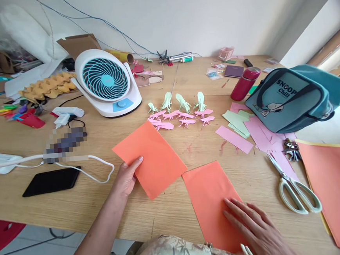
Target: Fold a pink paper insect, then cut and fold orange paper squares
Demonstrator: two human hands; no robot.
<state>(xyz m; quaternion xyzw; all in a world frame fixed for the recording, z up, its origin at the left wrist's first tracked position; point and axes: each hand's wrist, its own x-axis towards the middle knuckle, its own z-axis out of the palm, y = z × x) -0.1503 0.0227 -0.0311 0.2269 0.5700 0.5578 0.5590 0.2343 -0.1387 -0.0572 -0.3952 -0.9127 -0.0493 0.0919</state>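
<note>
L hand point(128, 180) pinches orange paper rect. point(157, 162); R hand point(252, 225), flat, ungripping, on 2nd orange paper rect. point(209, 203), just R of 1st.

head view | faces forward, down | table point(190, 82) near | wall point(208, 18) beyond

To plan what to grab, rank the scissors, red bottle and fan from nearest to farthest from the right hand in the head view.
From the right hand:
1. Scissors: close by, on its right and slightly forward.
2. Red bottle: well beyond the hand, nearly straight ahead.
3. Fan: farthest, ahead and well to the left.
</note>
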